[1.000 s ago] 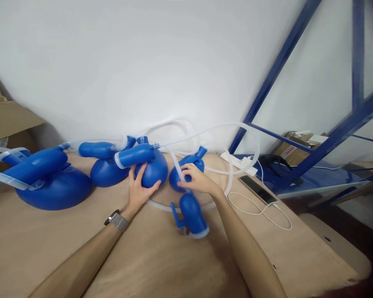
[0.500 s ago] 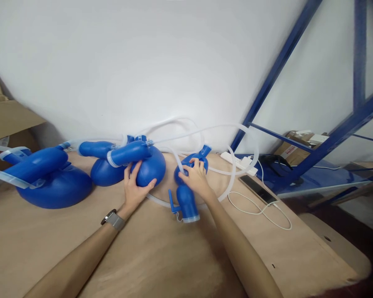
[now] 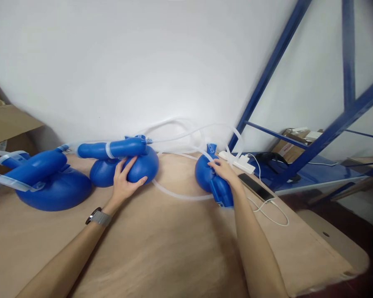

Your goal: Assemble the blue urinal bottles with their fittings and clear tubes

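My left hand (image 3: 123,181) presses against the round body of a blue urinal bottle (image 3: 144,165), fingers on its left side and thumb along the front. That bottle's tubular neck points left and meets the neck of another blue urinal bottle (image 3: 104,173) behind it. On the right, my right hand (image 3: 225,171) grips the top of a third blue urinal bottle (image 3: 202,174), close to where its clear hose joins. Its neck is turned towards me and partly hidden by my wrist. A larger-looking blue urinal bottle (image 3: 59,188) rests at the far left.
Clear hoses (image 3: 180,196) loop over the brown tabletop (image 3: 161,248) and along the wall. Beyond my right hand are a power strip (image 3: 242,163), a phone (image 3: 256,187) and a white cable. A blue metal rack (image 3: 269,78) stands right; a cardboard box (image 3: 12,122) is left.
My right hand has shifted the right bottle to the right and turned it, its neck swinging rightwards. My left hand and its bottle have moved slightly left, closing up to the neighbouring bottle.
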Motion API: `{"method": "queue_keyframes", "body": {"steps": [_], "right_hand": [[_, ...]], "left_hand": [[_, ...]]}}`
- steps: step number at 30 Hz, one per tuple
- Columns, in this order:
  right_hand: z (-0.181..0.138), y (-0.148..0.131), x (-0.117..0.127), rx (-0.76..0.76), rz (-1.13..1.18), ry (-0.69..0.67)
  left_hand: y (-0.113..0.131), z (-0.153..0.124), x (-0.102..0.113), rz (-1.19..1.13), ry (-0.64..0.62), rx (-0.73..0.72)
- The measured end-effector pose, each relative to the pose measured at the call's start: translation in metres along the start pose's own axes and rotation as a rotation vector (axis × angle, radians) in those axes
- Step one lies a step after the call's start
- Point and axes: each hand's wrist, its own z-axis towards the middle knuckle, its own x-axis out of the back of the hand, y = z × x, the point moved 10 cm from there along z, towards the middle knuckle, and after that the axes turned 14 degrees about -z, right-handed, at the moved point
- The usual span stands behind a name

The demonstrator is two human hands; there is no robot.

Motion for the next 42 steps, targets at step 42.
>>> {"method": "queue_keyframes", "body": {"steps": [42], "right_hand": [[-0.236,-0.138,0.02,0.717,-0.192,-1.15]], "left_hand": [[-0.01,-0.009,-0.074,0.115,-0.379,-0.044]]}}
